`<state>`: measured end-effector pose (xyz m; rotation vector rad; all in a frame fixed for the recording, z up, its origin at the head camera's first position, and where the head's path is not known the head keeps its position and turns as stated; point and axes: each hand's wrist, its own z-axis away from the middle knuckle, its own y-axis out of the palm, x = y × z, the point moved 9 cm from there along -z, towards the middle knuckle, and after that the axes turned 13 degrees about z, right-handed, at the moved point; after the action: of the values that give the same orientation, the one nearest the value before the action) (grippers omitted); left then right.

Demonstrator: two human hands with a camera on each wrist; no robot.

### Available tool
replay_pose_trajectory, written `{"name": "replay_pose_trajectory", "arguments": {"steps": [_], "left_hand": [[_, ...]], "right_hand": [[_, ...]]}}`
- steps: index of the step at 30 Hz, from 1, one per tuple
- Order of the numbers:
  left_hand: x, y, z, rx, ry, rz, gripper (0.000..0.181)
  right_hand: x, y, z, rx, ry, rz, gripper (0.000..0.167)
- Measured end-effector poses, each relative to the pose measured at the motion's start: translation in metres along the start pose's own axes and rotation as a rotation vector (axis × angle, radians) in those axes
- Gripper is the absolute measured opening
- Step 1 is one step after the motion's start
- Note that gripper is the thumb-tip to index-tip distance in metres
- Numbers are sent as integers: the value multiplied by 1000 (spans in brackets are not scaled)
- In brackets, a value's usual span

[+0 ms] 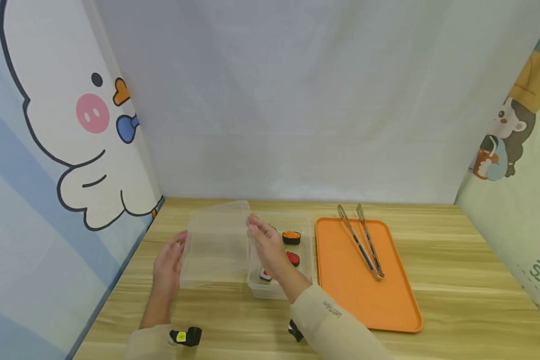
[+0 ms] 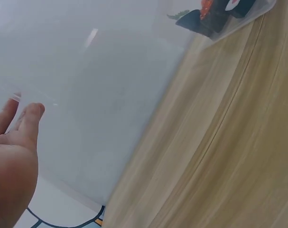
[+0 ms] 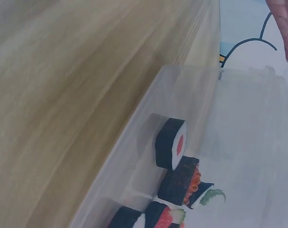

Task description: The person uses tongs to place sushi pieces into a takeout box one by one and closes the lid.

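Note:
Both hands hold a clear plastic lid (image 1: pixel 216 245) raised and tilted left of a clear plastic box (image 1: pixel 280 290). My left hand (image 1: pixel 168 262) grips the lid's left edge, its thumb and fingers on either side in the left wrist view. At the opposite edge, the fingers of my right hand (image 1: pixel 270 245) hold the lid above the box. Inside the box lie several sushi pieces, among them an orange-topped sushi (image 1: pixel 291 237), a red-topped sushi (image 1: pixel 292 258) and a sushi roll (image 3: pixel 170 143). My right hand and forearm hide part of the box in the head view.
Right of the box lies an orange tray (image 1: pixel 346 300) with metal tongs (image 1: pixel 364 245) on it, their tips past its far edge. Small black items (image 1: pixel 191 336) show beside both cuffs. A pale curtain (image 1: pixel 297 100) backs the wooden table (image 1: pixel 468 280).

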<state>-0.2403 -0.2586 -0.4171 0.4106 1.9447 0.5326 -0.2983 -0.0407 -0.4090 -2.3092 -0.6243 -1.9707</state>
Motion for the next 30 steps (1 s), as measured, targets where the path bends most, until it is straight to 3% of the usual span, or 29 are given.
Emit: {"name": "replay_pose_trajectory", "arguments": {"steps": [2, 5, 14, 18, 22, 27, 30], "left_hand": [[6, 2, 1, -17, -48, -77, 32], [13, 7, 2, -40, -63, -128, 39], [12, 24, 5, -64, 20, -68, 55], [17, 26, 6, -121, -6, -88, 56], [24, 30, 5, -148, -38, -74, 55], [36, 45, 3, -87, -76, -126, 55], [49, 56, 1, -29, -129, -194, 56]], "right_hand": [[3, -1, 2, -26, -19, 58, 46], [9, -3, 4, -93, -47, 143, 47], [16, -14, 9, -254, -49, 149, 43], [15, -17, 11, -249, -19, 179, 45], [20, -20, 17, -197, -3, 348, 52], [24, -29, 31, -112, 23, 631, 72], [24, -41, 39, -113, 37, 708, 78]]}}
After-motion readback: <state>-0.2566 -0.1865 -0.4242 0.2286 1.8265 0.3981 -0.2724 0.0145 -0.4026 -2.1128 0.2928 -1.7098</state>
